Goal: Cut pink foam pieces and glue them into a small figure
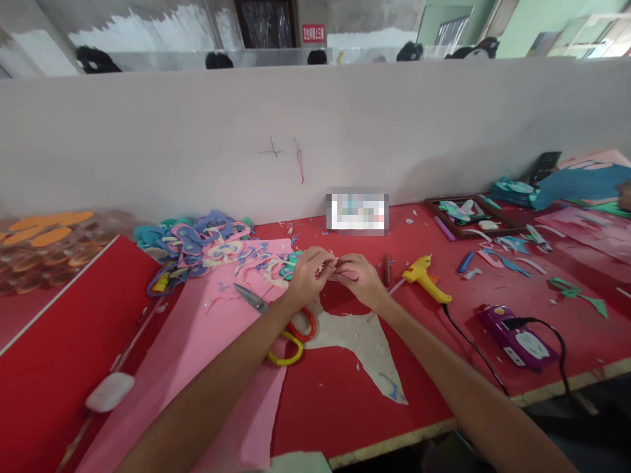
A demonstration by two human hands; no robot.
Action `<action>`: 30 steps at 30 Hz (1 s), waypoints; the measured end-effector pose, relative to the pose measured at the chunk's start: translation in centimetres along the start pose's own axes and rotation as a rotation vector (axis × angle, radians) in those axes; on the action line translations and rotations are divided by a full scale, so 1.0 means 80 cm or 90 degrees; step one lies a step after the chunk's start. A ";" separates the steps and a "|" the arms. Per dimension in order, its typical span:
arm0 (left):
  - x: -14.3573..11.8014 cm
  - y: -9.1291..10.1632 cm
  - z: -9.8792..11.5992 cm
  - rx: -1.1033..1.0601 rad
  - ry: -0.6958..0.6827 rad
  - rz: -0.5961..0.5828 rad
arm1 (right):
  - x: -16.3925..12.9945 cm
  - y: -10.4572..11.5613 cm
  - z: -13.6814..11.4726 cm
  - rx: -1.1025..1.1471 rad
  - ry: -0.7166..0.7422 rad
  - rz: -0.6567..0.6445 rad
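My left hand (310, 272) and my right hand (362, 279) meet above the middle of the red table, thumbs and fingers pinched close together. A small pale bit shows between the fingertips, too small and covered to name. Below the hands lies a cut pale grey-white sheet (345, 332). Scissors (296, 328) with one red and one yellow handle rest just left of it, blades apart, partly hidden by my left forearm. To the right of my right hand is a yellow glue gun (422, 276) with a glue stick at its back, and a brown stick (386, 268).
Foam cutouts (192, 243) are heaped at the back left beside a pink sheet (197, 355). A red board (73, 315) and a white case (109, 392) lie left. To the right are a purple box (522, 335) with a cord and a framed tray (507, 230). A wall (197, 131) stands behind.
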State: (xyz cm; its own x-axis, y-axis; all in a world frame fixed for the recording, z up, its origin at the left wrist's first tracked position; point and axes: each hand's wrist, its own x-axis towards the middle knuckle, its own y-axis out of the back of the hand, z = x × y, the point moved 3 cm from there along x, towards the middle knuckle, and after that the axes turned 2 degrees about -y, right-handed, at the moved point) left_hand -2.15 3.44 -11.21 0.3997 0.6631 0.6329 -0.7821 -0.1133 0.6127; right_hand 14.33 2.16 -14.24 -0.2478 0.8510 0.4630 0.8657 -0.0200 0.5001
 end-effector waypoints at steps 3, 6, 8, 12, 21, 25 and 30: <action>0.001 0.005 -0.007 -0.005 0.050 0.054 | 0.002 0.010 0.000 0.008 -0.051 0.035; 0.002 0.008 -0.015 -0.024 0.087 0.105 | 0.003 0.017 0.003 0.014 -0.071 0.070; 0.001 0.009 -0.021 -0.036 0.107 0.125 | 0.003 0.019 0.005 0.018 -0.068 0.087; 0.001 0.007 -0.028 -0.047 0.130 0.136 | 0.003 0.019 0.008 0.011 -0.054 0.085; 0.000 0.010 -0.035 -0.053 0.174 0.175 | 0.002 0.034 0.017 0.051 -0.113 0.155; -0.001 0.012 -0.039 -0.061 0.208 0.206 | 0.002 0.043 0.030 0.098 -0.158 0.233; -0.001 0.015 -0.042 -0.079 0.249 0.229 | -0.001 0.048 0.035 0.109 -0.198 0.313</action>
State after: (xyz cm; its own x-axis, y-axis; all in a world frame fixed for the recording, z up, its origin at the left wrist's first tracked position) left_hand -4.72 5.71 -12.14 -0.0929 0.8267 0.5550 -0.8971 -0.3113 0.3136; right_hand 18.90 3.51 -14.42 0.3157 0.8771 0.3620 0.9105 -0.3874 0.1446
